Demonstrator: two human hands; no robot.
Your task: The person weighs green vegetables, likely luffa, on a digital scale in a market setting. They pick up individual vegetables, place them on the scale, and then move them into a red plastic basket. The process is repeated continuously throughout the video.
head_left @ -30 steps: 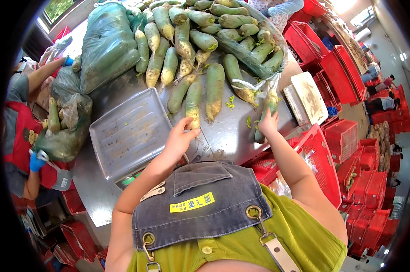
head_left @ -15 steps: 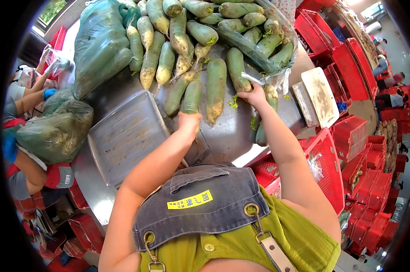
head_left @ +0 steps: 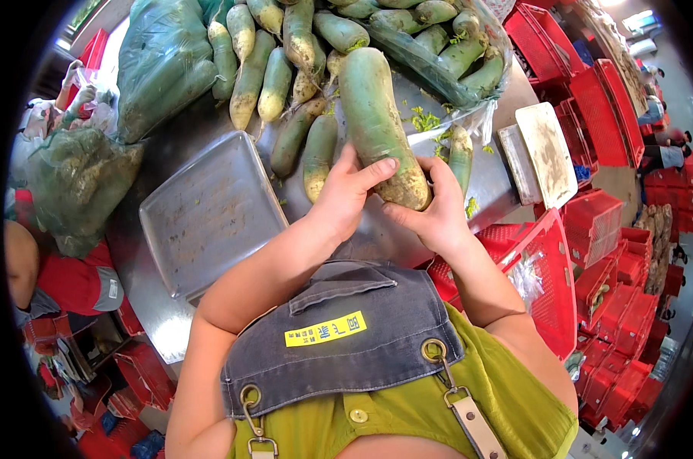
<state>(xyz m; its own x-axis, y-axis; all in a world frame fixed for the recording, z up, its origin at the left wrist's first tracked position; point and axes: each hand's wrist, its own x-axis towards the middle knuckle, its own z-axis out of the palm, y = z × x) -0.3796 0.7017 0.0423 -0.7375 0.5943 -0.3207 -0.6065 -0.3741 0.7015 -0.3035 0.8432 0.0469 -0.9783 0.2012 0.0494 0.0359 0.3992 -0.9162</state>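
Note:
My left hand (head_left: 348,187) and my right hand (head_left: 433,210) both grip a large green radish (head_left: 371,99), upright in view with its pale, soil-marked tip toward me. Just left of it a smaller radish (head_left: 321,145) lies on the steel table (head_left: 136,271), and another (head_left: 459,164) is to the right. A dirty metal tray (head_left: 212,222) is left of my left hand. Behind, many radishes (head_left: 251,76) are heaped, some inside an opened green plastic bag (head_left: 411,73).
A full green bag (head_left: 163,69) and a second bag (head_left: 82,183) sit at left, beside a co-worker's arm (head_left: 21,260). A white board (head_left: 545,153) is at the right edge. Red crates (head_left: 534,275) stand below and right of the table.
My hands have left the radishes they touched at either side and come together around a large one, which is now raised between them. The co-worker's arm at left has shifted.

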